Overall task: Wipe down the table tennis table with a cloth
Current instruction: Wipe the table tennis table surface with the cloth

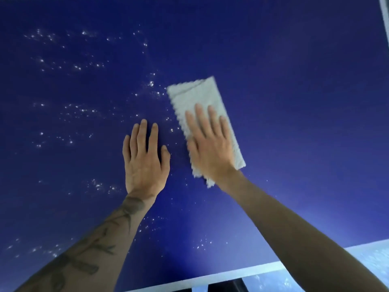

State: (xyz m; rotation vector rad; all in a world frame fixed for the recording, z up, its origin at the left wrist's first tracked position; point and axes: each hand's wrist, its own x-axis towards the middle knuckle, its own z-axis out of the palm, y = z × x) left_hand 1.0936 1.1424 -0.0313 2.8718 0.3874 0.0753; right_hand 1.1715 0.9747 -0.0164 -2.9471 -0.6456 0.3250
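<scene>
The dark blue table tennis table [284,81] fills the view. A folded white cloth [195,95] lies flat on it near the middle. My right hand [210,142] presses flat on the cloth's near half with straight fingers. My left hand [145,159] rests flat on the bare tabletop just left of the cloth, fingers straight, holding nothing. Several clusters of small white droplets [84,110] speckle the surface left of the cloth and around my left hand.
The table's white edge line [242,272] runs along the near side at the bottom right, with pale floor [368,262] beyond it. Another white line [384,13] marks the far right corner. The surface right of the cloth shows no droplets.
</scene>
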